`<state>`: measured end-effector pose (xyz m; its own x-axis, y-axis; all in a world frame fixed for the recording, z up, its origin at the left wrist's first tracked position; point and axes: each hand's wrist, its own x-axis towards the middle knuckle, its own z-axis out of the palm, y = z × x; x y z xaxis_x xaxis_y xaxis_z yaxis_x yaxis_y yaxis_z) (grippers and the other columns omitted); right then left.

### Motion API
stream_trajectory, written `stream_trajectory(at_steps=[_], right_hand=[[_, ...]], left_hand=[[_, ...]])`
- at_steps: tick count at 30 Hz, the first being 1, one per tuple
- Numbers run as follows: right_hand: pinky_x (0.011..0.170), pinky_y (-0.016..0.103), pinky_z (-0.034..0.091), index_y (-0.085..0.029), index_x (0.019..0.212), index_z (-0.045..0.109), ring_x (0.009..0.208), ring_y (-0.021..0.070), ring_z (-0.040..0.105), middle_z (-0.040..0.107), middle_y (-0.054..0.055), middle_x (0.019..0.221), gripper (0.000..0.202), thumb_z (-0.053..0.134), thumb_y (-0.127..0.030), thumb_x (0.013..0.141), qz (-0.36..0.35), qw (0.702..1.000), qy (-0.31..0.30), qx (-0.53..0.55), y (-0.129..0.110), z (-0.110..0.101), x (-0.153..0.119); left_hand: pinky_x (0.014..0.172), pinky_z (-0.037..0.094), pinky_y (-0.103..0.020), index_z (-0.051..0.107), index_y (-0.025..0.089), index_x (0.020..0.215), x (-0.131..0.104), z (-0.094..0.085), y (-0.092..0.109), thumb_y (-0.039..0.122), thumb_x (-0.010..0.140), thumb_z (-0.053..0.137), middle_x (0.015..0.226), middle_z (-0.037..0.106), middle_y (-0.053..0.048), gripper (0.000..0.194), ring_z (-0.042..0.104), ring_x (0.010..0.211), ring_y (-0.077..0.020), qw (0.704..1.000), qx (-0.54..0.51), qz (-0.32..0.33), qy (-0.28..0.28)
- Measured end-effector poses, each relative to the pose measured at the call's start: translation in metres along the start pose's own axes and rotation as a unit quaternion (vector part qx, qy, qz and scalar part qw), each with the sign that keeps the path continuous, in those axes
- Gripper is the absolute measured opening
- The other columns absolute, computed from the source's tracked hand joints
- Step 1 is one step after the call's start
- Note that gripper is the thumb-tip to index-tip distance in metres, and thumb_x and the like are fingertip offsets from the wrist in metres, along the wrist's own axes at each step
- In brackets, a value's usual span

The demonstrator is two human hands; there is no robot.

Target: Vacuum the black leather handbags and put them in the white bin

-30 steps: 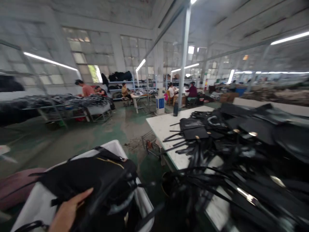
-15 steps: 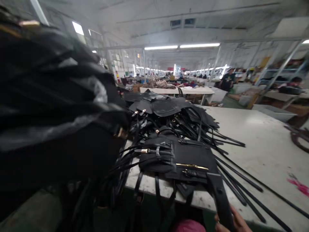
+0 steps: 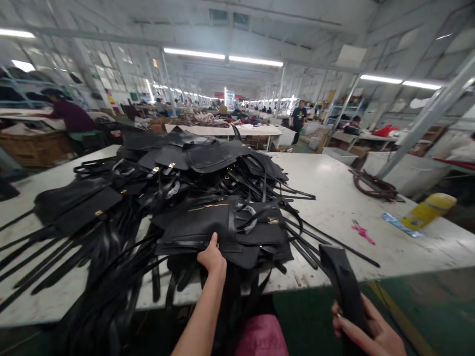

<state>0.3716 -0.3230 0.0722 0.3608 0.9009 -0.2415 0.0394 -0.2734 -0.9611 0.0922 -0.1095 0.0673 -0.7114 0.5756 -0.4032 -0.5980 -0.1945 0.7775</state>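
My left hand (image 3: 213, 256) grips the near edge of a black leather-look bag (image 3: 200, 222), thumb on top and fingers hidden underneath. The bag lies flat at the table's front edge, with a gold zip, a gold buckle and clear wrapping around part of a strap. My right hand (image 3: 371, 326) is wrapped around a black hand-held tool (image 3: 343, 277), long and slightly curved with a flat, light-edged tip, looking like a hair clipper. The tool is raised in front of the table, right of the bag and apart from it.
A heap of black bags and flaps (image 3: 208, 153) covers the table's middle and left, straps trailing over the front edge. On the right of the white table (image 3: 319, 198) are pink scissors (image 3: 362, 231), a yellow bottle-like object (image 3: 430, 210) and coiled brown straps (image 3: 374, 187). People work further back.
The large blurred black bag raised at the left is gone from there. My left hand has come into view on the bag at the front. The view has swung right; the tool is still held.
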Motion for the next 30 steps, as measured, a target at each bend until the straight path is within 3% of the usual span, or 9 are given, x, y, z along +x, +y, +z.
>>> stream_trajectory(at_steps=[3, 8, 11, 15, 20, 22, 25, 28, 30], right_hand=[[0.058, 0.025, 0.051, -0.013, 0.127, 0.029, 0.066, 0.0215, 0.06, 0.063, 0.007, 0.083, 0.083, 0.071, -0.041, 0.06, -0.008, 1.0, -0.022, -0.004, -0.007, 0.016, -0.005], [0.057, 0.025, 0.048, -0.014, 0.132, 0.027, 0.068, 0.0195, 0.058, 0.062, 0.005, 0.084, 0.081, 0.066, -0.032, 0.063, -0.046, 0.995, -0.086, -0.03, -0.033, 0.048, -0.005], [0.053, 0.024, 0.047, -0.019, 0.136, 0.02, 0.065, 0.0165, 0.057, 0.06, 0.003, 0.086, 0.081, 0.061, -0.023, 0.066, -0.044, 0.988, -0.144, -0.042, -0.057, 0.07, -0.001], [0.047, 0.021, 0.045, -0.024, 0.134, 0.027, 0.054, 0.0113, 0.054, 0.058, -0.001, 0.077, 0.075, 0.056, -0.013, 0.065, -0.045, 0.966, -0.254, -0.029, -0.08, 0.102, 0.012], [0.038, 0.019, 0.042, -0.02, 0.13, 0.034, 0.04, 0.0095, 0.051, 0.059, -0.003, 0.064, 0.073, 0.06, -0.015, 0.062, -0.002, 0.935, -0.355, 0.001, -0.078, 0.147, 0.046], [0.036, 0.019, 0.041, -0.017, 0.129, 0.035, 0.037, 0.0104, 0.05, 0.058, -0.004, 0.057, 0.073, 0.062, -0.017, 0.062, -0.005, 0.932, -0.361, 0.014, -0.076, 0.163, 0.06], [0.037, 0.02, 0.043, -0.016, 0.129, 0.034, 0.038, 0.0109, 0.049, 0.058, -0.004, 0.052, 0.071, 0.063, -0.02, 0.065, -0.059, 0.949, -0.306, 0.047, -0.083, 0.177, 0.076], [0.039, 0.02, 0.044, -0.017, 0.131, 0.031, 0.039, 0.0111, 0.05, 0.057, -0.004, 0.051, 0.07, 0.062, -0.02, 0.068, -0.093, 0.96, -0.262, 0.039, -0.096, 0.172, 0.079], [0.039, 0.02, 0.044, -0.018, 0.13, 0.031, 0.04, 0.0115, 0.051, 0.058, -0.003, 0.054, 0.07, 0.063, -0.02, 0.068, -0.08, 0.95, -0.3, 0.02, -0.101, 0.164, 0.075]], left_hand=[[0.064, 0.05, -0.028, 0.057, 0.011, 0.071, 0.0, -0.003, -0.02, 0.011, 0.054, 0.072, 0.071, 0.06, 0.001, 0.023, 0.057, 0.06, -0.011, 0.999, -0.007, -0.035, -0.034], [0.071, 0.052, -0.033, 0.061, 0.011, 0.081, 0.009, -0.014, 0.01, 0.019, 0.068, 0.063, 0.08, 0.064, -0.006, 0.015, 0.062, 0.075, -0.0174, 0.975, -0.028, -0.141, -0.169], [0.069, 0.053, -0.038, 0.06, 0.015, 0.086, 0.013, -0.029, 0.019, 0.02, 0.074, 0.057, 0.081, 0.066, -0.005, 0.014, 0.063, 0.072, -0.0173, 0.951, -0.015, -0.212, -0.224], [0.064, 0.054, -0.037, 0.057, 0.012, 0.075, 0.018, -0.039, 0.013, 0.013, 0.071, 0.06, 0.072, 0.065, -0.004, 0.006, 0.062, 0.065, -0.0161, 0.956, 0.002, -0.199, -0.218], [0.056, 0.053, -0.03, 0.053, 0.01, 0.064, 0.024, -0.045, 0.007, 0.011, 0.068, 0.062, 0.064, 0.064, -0.005, 0.01, 0.062, 0.059, -0.0153, 0.958, -0.008, -0.189, -0.214], [0.054, 0.052, -0.029, 0.053, 0.01, 0.062, 0.024, -0.049, 0.006, 0.011, 0.067, 0.063, 0.063, 0.064, -0.006, 0.011, 0.062, 0.058, -0.0157, 0.958, -0.009, -0.19, -0.215], [0.054, 0.052, -0.03, 0.054, 0.009, 0.062, 0.021, -0.054, 0.006, 0.012, 0.064, 0.066, 0.064, 0.065, -0.007, 0.012, 0.062, 0.058, -0.0169, 0.957, -0.009, -0.189, -0.218], [0.057, 0.053, -0.031, 0.056, 0.009, 0.061, 0.015, -0.059, 0.003, 0.015, 0.06, 0.07, 0.066, 0.065, -0.007, 0.015, 0.062, 0.059, -0.0174, 0.958, -0.011, -0.183, -0.22], [0.056, 0.052, -0.03, 0.057, 0.009, 0.059, 0.01, -0.062, 0.0, 0.017, 0.057, 0.072, 0.066, 0.066, -0.008, 0.017, 0.062, 0.059, -0.0174, 0.958, -0.009, -0.181, -0.221]])
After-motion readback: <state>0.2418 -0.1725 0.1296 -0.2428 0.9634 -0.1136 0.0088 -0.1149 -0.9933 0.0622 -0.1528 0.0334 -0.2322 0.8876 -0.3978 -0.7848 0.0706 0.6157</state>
